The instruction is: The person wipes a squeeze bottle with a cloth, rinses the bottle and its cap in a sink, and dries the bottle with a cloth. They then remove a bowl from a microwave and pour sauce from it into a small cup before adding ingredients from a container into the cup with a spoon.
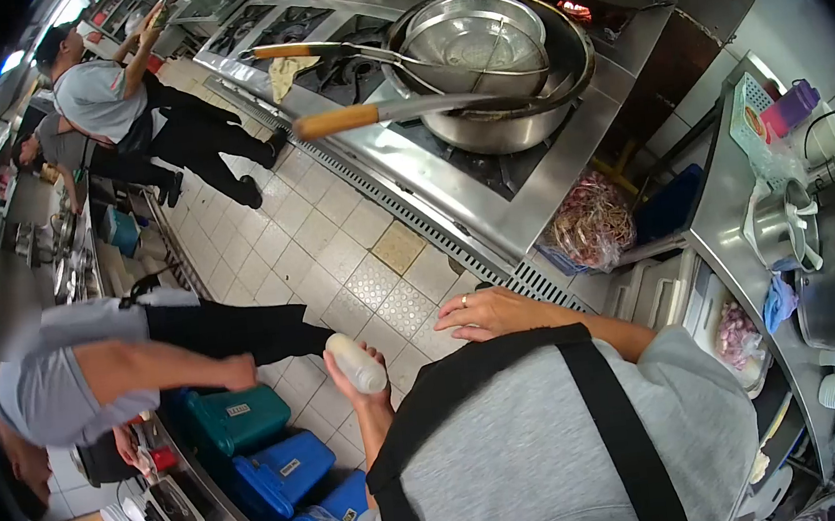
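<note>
My left hand (374, 353) is wrapped round a pale, cloudy plastic bottle (355, 362) and holds it tilted above the tiled floor. What is inside it I cannot make out. My right hand (486, 312), with a ring on one finger, hovers in front of my apron (478, 370). Its fingers are stretched out and hold nothing. A gap lies between that hand and the bottle.
Ahead stands a steel stove (494, 218) with a large pan (576, 74); a wooden-handled tool (339, 120) juts over its edge. A co-worker (78, 384) stands close on the left, beside blue bins (286, 464). A counter (726, 231) with pots runs along the right.
</note>
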The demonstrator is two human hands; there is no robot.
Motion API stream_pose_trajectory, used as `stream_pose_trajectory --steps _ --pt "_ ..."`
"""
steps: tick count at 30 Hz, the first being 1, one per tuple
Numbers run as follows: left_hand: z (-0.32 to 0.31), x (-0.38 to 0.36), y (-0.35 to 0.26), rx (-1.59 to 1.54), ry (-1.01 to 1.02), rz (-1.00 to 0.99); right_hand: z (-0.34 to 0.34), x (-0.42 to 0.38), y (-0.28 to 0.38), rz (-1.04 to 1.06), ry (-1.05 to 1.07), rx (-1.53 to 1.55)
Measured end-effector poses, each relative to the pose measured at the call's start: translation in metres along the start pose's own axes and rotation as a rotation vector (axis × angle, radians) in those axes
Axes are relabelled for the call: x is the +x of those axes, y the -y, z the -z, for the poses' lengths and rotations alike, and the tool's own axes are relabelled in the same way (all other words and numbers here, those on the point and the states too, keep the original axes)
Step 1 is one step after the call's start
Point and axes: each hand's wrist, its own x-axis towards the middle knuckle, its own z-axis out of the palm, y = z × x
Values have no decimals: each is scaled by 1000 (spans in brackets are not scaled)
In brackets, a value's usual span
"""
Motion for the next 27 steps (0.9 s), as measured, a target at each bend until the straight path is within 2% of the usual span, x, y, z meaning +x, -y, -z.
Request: stream_pose_trajectory --steps 1,2,5,8,12,17,20,27 --pt "-8 4 -2 -47 41 10 10 9 -7 1 -1 -18" --pt "-16 9 0 -55 -10 2 19 17 -15 2 -1 -35" --pt "-21 33 -2 60 -42 69 35 36 -43 28 4 -81" --pt "-68 32 1 25 -59 35 43 50 -66 17 54 -27" --pt "-76 44 -1 88 -61 121 48 62 -84 10 96 -3" --pt "-51 57 -16 134 -33 244 38 73 -105 3 89 63" --pt "-45 67 -26 120 -57 253 38 88 -109 -5 116 65" --pt "0 118 -76 65 -91 139 21 154 -113 14 243 -15"
